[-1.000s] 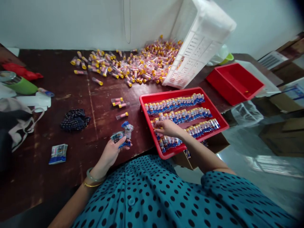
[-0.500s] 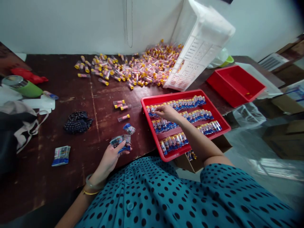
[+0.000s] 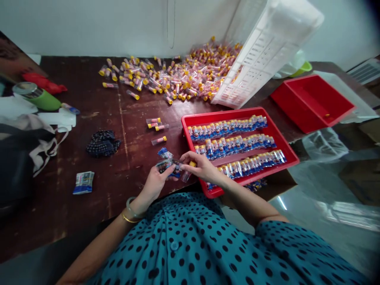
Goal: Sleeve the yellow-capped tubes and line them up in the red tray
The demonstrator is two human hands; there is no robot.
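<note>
In the head view my left hand (image 3: 154, 183) grips a small stack of printed plastic sleeves (image 3: 175, 171) above the table's front edge. My right hand (image 3: 202, 166) has come up against it, its fingers closed around a clear tube with a yellow cap (image 3: 186, 175). The fingertips of both hands meet at the sleeves. Just beyond lies another blue printed sleeve (image 3: 164, 152). Several capped tubes (image 3: 159, 140) rest farther off. Right of my hands is a red tray (image 3: 190, 118) with rows of yellow-capped tubes in blue sleeves (image 3: 228, 126).
A large heap of capped tubes (image 3: 178, 79) lies by the wall, beside a tilted white basket (image 3: 252, 59). At the right stands a red bin (image 3: 314, 103). Leftward are a dark checked cloth (image 3: 103, 143), a sleeve stack (image 3: 83, 183) and a green cup (image 3: 44, 101).
My right hand has moved from the tray's far row back to my left hand and now has a capped tube. The view has shifted slightly, and the left hand stays on the sleeves.
</note>
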